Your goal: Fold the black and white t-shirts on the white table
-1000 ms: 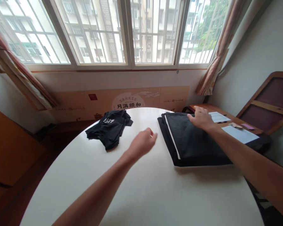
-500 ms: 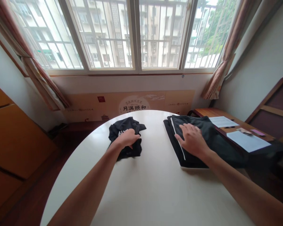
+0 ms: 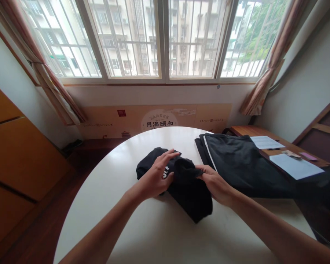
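A crumpled black T-shirt with white lettering [image 3: 189, 190] lies in the middle of the round white table [image 3: 159, 234]. My left hand [image 3: 156, 176] rests on the shirt's left part, fingers curled over the cloth and gripping it. My right hand [image 3: 214, 183] pinches the shirt's right side, thumb and fingers closed on the fabric. To the right, folded black trousers with a white stripe [image 3: 242, 165] lie flat on the table, free of both hands.
A wooden side desk [image 3: 244, 130] at the right carries papers [image 3: 294, 165], a pen and small cards. A wide barred window and curtains fill the far wall. A printed cardboard panel [image 3: 159, 119] leans under the sill. Wooden cabinets stand at the left.
My left hand has pulled the black T-shirt nearer and toward the middle. My right hand has left the folded trousers and taken hold of the shirt's right side.
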`<state>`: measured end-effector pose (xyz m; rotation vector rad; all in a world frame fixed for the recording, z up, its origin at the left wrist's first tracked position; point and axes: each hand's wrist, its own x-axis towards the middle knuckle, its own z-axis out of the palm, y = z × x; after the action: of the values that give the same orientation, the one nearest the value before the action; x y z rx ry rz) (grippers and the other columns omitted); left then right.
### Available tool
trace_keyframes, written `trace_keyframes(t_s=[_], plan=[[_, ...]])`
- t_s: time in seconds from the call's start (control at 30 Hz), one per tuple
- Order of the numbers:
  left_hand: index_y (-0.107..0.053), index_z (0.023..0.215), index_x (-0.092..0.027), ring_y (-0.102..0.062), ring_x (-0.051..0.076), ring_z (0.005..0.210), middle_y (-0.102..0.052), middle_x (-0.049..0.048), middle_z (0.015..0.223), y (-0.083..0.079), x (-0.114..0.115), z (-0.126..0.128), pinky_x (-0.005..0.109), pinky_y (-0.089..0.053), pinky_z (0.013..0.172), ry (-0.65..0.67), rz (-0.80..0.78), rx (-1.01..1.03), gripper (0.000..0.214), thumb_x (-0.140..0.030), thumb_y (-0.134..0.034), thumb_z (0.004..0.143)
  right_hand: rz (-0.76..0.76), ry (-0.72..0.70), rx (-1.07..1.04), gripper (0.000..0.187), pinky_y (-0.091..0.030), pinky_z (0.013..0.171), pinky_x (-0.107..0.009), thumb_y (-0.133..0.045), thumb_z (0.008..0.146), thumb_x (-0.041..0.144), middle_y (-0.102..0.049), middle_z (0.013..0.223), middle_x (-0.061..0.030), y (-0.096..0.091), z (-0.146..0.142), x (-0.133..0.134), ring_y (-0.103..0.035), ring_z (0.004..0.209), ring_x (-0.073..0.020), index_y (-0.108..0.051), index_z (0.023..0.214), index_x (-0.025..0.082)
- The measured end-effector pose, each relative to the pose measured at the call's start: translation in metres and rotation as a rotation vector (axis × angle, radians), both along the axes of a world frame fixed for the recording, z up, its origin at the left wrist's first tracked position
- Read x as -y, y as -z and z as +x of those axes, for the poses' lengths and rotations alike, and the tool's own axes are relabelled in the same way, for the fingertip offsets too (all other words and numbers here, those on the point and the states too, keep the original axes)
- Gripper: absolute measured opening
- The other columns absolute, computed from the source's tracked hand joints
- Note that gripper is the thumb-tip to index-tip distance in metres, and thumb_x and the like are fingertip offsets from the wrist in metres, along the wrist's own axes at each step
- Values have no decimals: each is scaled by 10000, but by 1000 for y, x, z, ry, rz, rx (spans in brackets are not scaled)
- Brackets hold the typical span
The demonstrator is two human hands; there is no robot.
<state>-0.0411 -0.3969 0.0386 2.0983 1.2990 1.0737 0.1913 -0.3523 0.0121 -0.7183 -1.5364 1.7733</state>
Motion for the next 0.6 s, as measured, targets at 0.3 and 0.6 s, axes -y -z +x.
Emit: trace_keyframes(t_s=[0.3, 0.6], plan=[[-508, 796, -219, -420, 114, 560, -505, -55, 634, -14, 1, 3, 223, -299, 511, -243, -52, 225, 253, -395, -569, 967, 7, -63, 122, 350, -440, 647, -224, -942, 737, 455, -706, 809, 3, -17, 34, -15, -612, 716, -143, -765, 876, 186], [-389, 727, -233, -330, 116, 588, -367, -65, 630, -26, -4, -18, 239, -273, 541, -509, 153, 210, 374, -458, -600, 938, -23, -241, 172, 471, -541, 906, -299, -899, 813, 450, -754, 1102, -32, -6, 56, -16, -692, 1037, -208, -775, 1224, 257]])
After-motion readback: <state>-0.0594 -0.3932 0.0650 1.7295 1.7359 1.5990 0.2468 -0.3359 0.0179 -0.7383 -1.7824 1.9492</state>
